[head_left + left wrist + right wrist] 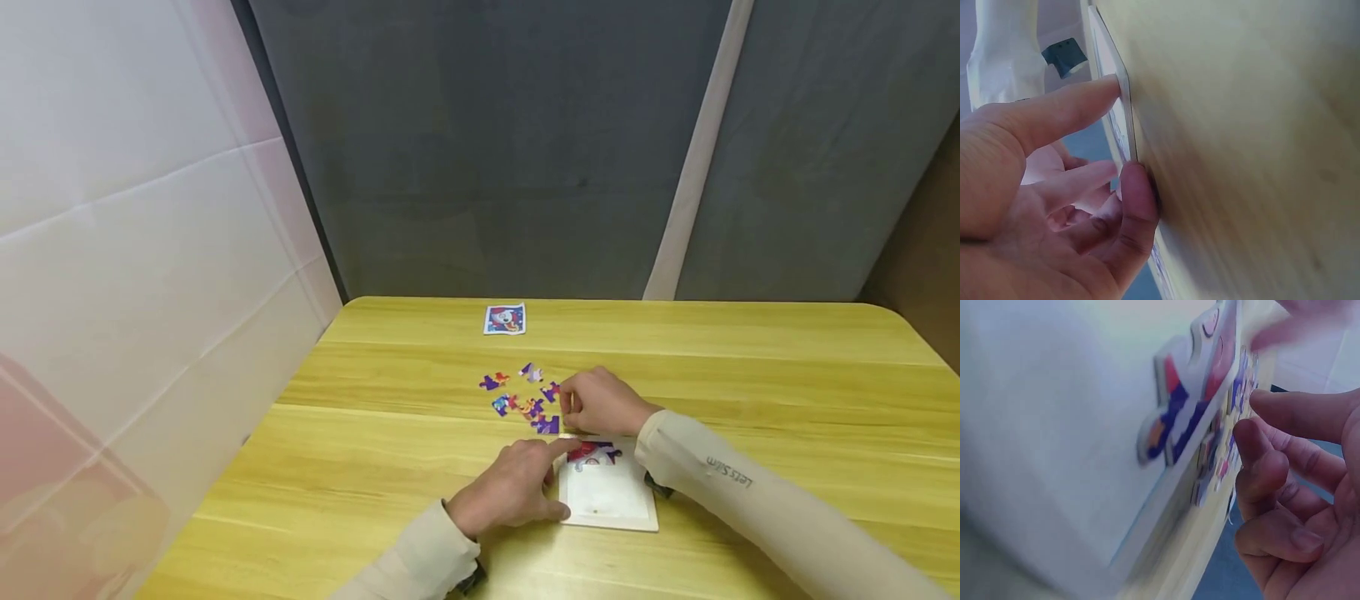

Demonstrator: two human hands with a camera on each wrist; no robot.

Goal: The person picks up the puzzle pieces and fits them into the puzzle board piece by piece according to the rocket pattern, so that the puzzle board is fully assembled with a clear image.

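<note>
Here the white square puzzle tray [609, 500] lies flat on the yellow wooden table [750, 375], close to the near edge. A few joined pieces in red, purple and white [594, 452] fill its far edge; the rest of its bed is bare and smooth.

The left hand [510, 492] rests at the tray's left side. Its forefinger reaches to the far left corner, and the left wrist view shows a thumb and fingertip [1107, 90] pressed against the thin raised rim [1124, 106], the other fingers loosely bent, gripping nothing.

The right hand [600, 402] hovers just beyond the tray, beside the scattered loose cardboard pieces in purple, orange and blue [525, 400]. Its fingers are curled inward; the right wrist view is blurred, so I cannot tell whether they pinch a piece. Its pale sleeve crosses the tray's right corner and hides it.

Farther off, near the table's back edge, lies a small printed picture card [505, 319]. Behind the table hang grey fabric panels [487, 150], with a white creased sheet [135, 250] at the left.
</note>
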